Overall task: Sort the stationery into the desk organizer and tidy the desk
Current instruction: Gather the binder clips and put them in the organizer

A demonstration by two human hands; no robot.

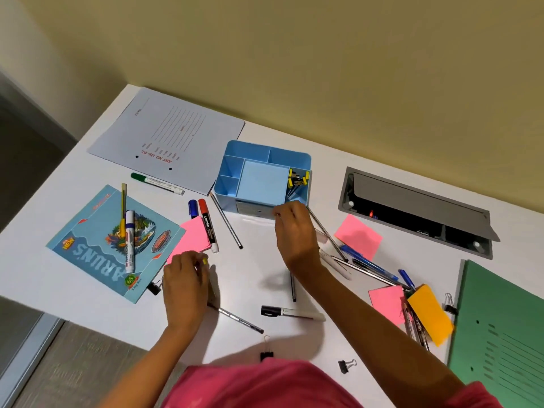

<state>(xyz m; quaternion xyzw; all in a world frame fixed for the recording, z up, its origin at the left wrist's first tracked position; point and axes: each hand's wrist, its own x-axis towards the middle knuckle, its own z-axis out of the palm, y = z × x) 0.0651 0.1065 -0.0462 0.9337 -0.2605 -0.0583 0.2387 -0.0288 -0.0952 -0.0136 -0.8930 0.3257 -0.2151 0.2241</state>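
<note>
The blue desk organizer (232,148) stands at the middle back of the white desk (259,260), with yellow binder clips (298,178) in its right compartment. My right hand (295,234) is at the organizer's front right corner with its fingertips bunched; I cannot see anything in them. My left hand (184,279) rests on the desk beside a pink sticky pad (194,235) and grips a small yellow item (205,261). Red (207,225), blue (192,209), green (156,182) and black (291,312) markers lie loose, and a heap of pens (371,266) lies to the right.
A blue notebook (97,245) with a marker and pen on it lies at the left, a white file (167,136) behind it. A green folder (500,334) and orange notes (429,313) are at the right. An open cable tray (418,210) sits at the back right. Black binder clips (266,354) lie near the front edge.
</note>
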